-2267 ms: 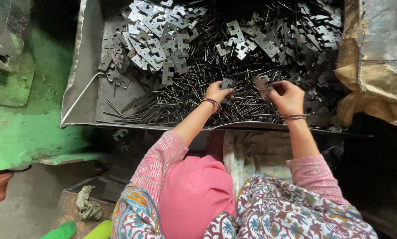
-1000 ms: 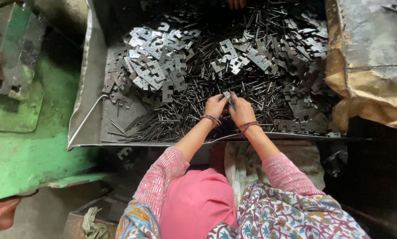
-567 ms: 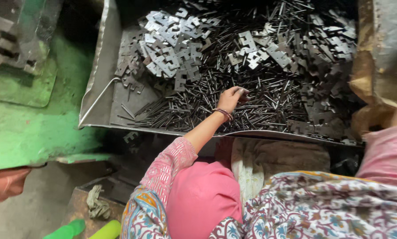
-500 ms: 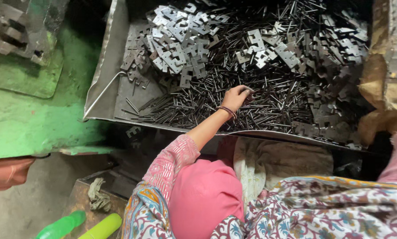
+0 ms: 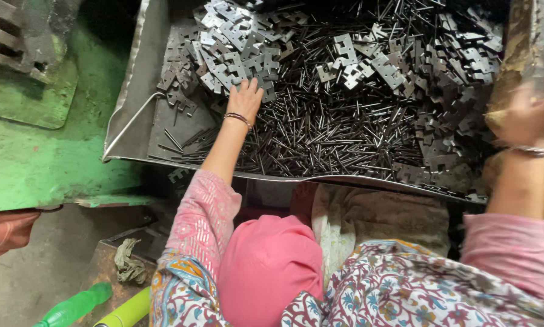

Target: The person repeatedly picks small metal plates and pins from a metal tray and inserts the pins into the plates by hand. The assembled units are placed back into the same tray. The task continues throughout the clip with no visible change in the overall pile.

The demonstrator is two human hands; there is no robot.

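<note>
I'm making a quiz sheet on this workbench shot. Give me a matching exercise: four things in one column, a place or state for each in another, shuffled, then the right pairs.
Things:
1. left hand
2. right hand
3. green plastic bottle
4. crumpled rag

Places or states:
A. lying at the bottom left corner of the picture
B. blurred, raised by the brown sack at the right edge
C. resting on the pile of bright flat metal plates in the metal tray
D. on the rusty box below the tray, just above the bottle

Pairs: 1-C, 2-B, 3-A, 4-D
</note>
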